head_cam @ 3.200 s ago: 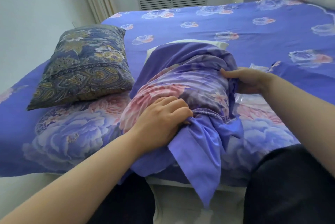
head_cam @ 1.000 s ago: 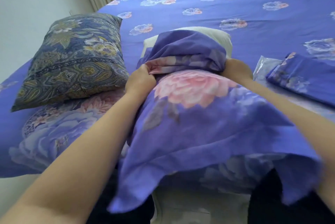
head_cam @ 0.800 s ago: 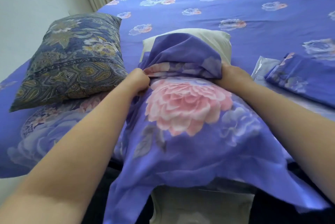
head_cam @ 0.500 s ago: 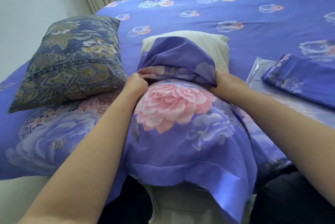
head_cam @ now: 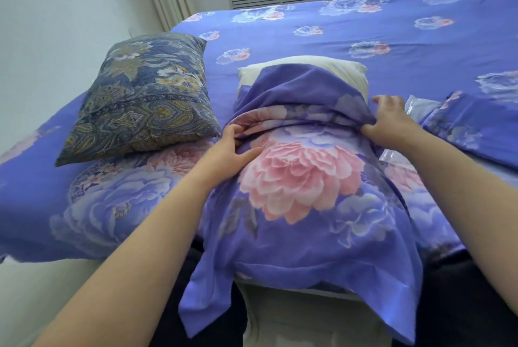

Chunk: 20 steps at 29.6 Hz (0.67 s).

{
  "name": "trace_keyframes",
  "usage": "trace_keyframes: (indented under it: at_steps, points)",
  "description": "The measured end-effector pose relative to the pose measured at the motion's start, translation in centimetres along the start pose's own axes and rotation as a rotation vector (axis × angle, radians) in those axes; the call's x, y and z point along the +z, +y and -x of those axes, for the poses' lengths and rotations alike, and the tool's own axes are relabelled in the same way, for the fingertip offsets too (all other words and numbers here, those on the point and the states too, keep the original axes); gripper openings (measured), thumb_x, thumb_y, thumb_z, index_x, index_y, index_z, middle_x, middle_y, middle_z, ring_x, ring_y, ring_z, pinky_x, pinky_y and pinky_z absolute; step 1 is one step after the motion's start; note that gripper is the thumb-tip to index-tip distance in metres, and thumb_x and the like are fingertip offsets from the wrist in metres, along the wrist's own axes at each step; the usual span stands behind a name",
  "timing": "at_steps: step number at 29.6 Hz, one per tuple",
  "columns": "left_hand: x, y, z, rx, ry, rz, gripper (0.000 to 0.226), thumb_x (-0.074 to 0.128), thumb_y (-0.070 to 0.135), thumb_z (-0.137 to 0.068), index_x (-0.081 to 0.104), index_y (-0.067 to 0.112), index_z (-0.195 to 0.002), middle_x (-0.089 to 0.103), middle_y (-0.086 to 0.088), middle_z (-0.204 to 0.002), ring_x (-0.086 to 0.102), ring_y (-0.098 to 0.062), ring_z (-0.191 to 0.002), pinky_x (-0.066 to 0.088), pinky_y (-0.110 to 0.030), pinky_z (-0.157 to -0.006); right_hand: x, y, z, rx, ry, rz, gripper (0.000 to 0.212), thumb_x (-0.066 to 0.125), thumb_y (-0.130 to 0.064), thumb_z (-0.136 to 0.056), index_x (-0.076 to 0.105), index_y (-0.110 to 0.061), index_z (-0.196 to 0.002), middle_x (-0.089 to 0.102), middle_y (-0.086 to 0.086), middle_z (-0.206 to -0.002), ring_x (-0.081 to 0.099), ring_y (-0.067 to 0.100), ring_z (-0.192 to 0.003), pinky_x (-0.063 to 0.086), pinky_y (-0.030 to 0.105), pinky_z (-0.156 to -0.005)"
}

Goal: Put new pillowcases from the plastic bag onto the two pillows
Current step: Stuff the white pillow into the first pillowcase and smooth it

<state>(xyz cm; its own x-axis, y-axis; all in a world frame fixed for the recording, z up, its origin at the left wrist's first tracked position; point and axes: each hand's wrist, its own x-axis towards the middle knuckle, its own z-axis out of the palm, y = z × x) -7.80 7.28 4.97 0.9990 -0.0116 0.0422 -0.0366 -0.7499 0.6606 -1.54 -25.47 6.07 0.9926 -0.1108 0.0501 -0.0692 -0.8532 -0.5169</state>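
Two pillows on one bed (head_cam: 364,29), one half-covered.
One pillowcase (head_cam: 302,178) is gripped by the left hand (head_cam: 228,147) and right hand (head_cam: 388,119) over the white pillow (head_cam: 344,71); the patterned pillow (head_cam: 145,97) is left beside.

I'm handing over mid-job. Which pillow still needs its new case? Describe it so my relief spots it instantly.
On the blue floral bed, look to the near left corner, beside the half-covered pillow that both hands are working on. The paisley pillow lies there untouched. It alone is dark navy with gold patterning, not purple with pink flowers.
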Motion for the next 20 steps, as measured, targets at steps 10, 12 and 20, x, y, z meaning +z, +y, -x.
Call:
trace_keyframes:
  at_steps: [10,12,20]
  points:
    - [3.2,4.2,2.1,-0.161,-0.100,-0.077,0.084,0.048,0.072,-0.079,0.022,0.031,-0.147,0.016,-0.006,-0.155,0.015,-0.028,-0.143,0.013,-0.045,-0.117,1.6,2.7,5.2,0.542,-0.795,-0.768,0.089,0.063,-0.071,-0.063,0.055,-0.010,-0.128,0.064,0.011,-0.121,0.060,0.028,-0.112,0.043,0.040,-0.099]
    - [3.2,3.8,2.3,-0.192,-0.110,-0.007,0.090,0.052,0.073,-0.076,0.018,0.031,-0.148,0.013,-0.005,-0.156,0.012,-0.027,-0.144,0.011,-0.044,-0.118,1.8,3.0,6.2,0.525,-0.840,-0.974,0.074,0.062,-0.063,-0.071,0.060,-0.011,-0.122,0.064,0.012,-0.122,0.063,0.026,-0.108,0.050,0.037,-0.088]
    - [0.6,5.3,3.1,0.122,-0.212,0.432,0.075,0.044,0.076,-0.074,0.025,0.049,-0.141,0.019,0.030,-0.149,0.024,0.007,-0.135,0.020,-0.014,-0.105,-2.7,-2.7,7.2,0.257,-0.208,-0.785,0.026,0.043,-0.043,-0.096,0.050,-0.018,-0.097,0.047,0.004,-0.116,0.036,0.012,-0.096,0.034,0.017,-0.057]
